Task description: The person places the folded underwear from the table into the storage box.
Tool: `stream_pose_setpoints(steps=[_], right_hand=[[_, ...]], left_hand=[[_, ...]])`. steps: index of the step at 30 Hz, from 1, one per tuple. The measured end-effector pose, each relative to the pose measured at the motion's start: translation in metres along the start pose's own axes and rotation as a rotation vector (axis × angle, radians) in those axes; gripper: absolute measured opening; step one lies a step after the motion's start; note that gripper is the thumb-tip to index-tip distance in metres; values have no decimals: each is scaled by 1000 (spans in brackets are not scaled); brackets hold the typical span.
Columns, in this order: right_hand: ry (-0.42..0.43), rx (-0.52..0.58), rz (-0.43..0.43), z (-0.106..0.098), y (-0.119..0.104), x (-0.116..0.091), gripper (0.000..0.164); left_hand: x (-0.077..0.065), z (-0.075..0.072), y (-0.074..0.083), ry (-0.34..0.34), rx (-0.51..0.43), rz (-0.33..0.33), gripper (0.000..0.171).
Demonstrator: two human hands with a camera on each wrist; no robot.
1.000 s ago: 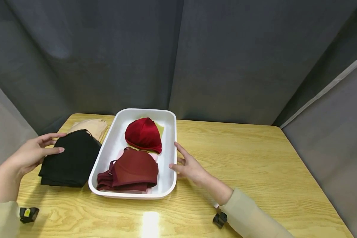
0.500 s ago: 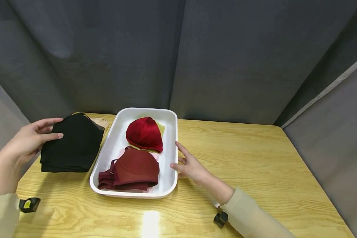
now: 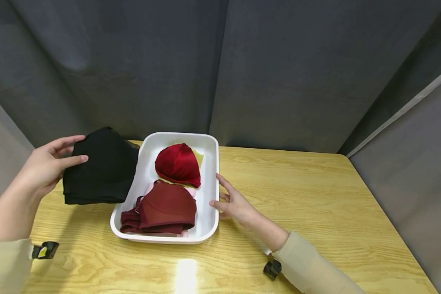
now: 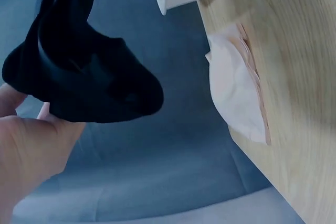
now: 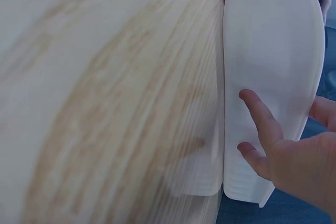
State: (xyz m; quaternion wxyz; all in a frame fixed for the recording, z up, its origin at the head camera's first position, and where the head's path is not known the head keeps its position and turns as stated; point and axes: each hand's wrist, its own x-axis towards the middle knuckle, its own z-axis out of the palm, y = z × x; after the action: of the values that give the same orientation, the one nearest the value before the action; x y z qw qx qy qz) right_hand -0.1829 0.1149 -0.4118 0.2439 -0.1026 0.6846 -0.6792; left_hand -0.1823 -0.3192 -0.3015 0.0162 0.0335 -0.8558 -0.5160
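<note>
In the head view my left hand (image 3: pixel 49 165) pinches a folded black bra (image 3: pixel 101 169) by its left side, thumb in front. The bra is raised off the table and its right part overlaps the left rim of a white plastic bin (image 3: pixel 165 241). Dark fabric and a rounded cup shape show in the left wrist view, where the bra (image 4: pixel 100 77) hangs above the fingers. My right hand (image 3: pixel 239 208) grips the bin's right wall, thumb over the rim and fingers against the outside. Inside lie a folded maroon bra (image 3: pixel 169 208) and a bright red bra (image 3: pixel 178 165).
Yellow and pink cloth shows beneath the bras in the bin. A folded beige garment (image 4: pixel 233 87) lies on the wooden table (image 3: pixel 297 204), left of the bin; the black bra hides it from the head view. A grey curtain (image 3: pixel 150 69) hangs behind.
My left hand has lifted the black bra off the table and carried it up and then right, over the bin's left rim. My right hand and the bin have stayed in place.
</note>
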Motion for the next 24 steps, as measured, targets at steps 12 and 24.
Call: stream_pose_setpoints(steps=[12, 24], right_hand=[[16, -19, 7, 0, 1, 0, 82], [14, -17, 8, -1, 0, -1, 82]], left_hand=[[-6, 29, 22, 32, -362, 26, 59], [-16, 66, 34, 29, -449, 55, 59]])
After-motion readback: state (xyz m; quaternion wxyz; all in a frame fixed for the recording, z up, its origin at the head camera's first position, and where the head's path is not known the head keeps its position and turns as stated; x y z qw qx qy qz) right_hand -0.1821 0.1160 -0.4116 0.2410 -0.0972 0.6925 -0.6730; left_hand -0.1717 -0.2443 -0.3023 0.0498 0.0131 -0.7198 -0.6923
